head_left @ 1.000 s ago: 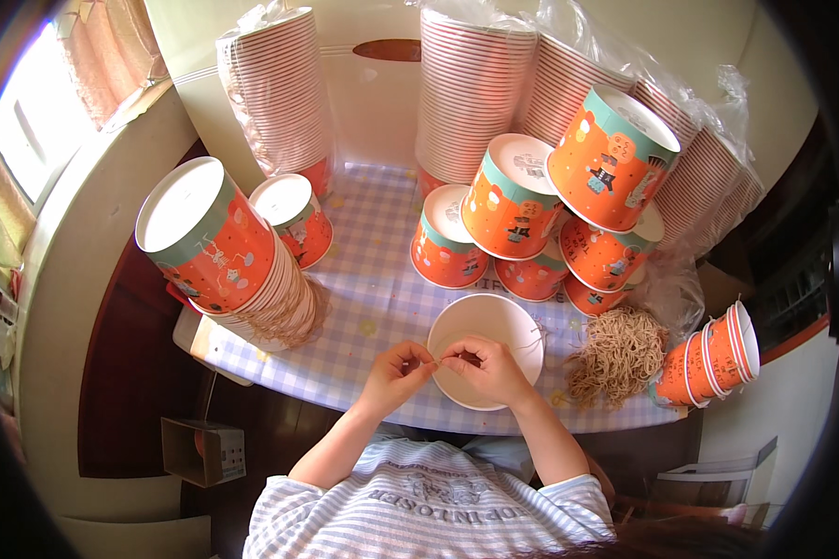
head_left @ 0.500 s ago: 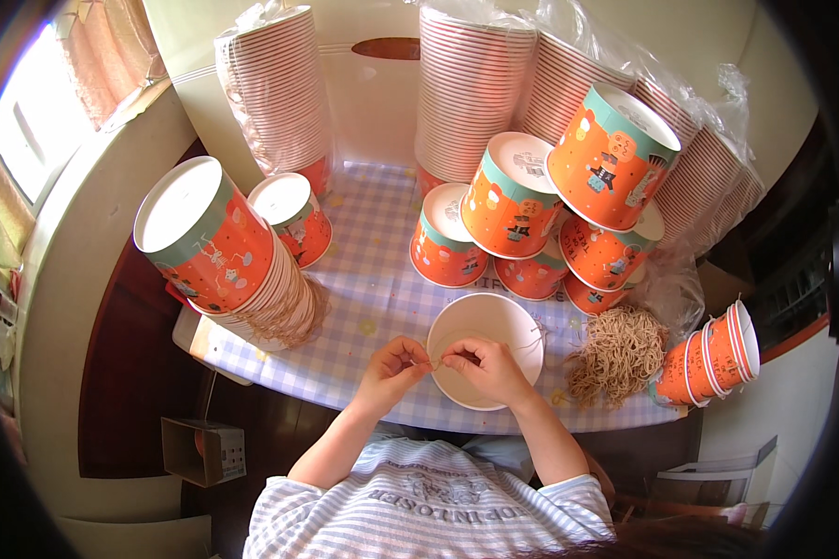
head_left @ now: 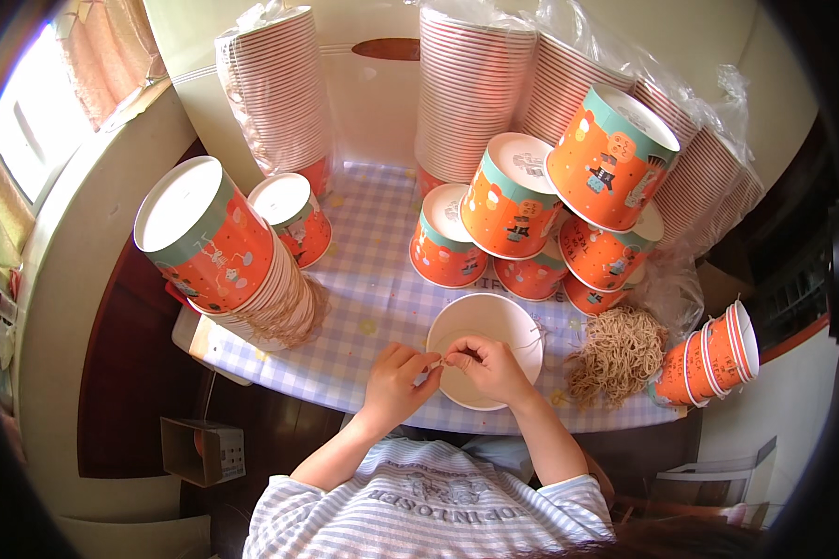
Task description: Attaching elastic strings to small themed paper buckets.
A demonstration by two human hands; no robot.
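left hand (head_left: pixel 399 375) and right hand (head_left: pixel 486 366) pinch a thin string (head_left: pixel 441 361) at the white paper bowl (head_left: pixel 480 326) rim; steady, taut tension likely serves best.

The person wore a short-sleeved top striped in pale blue and white, its sleeves ending above the elbows, with a line of dark print across the chest, while both forearms, the left hand (head_left: pixel 393 384) and right hand (head_left: pixel 490 370) seemed bare.
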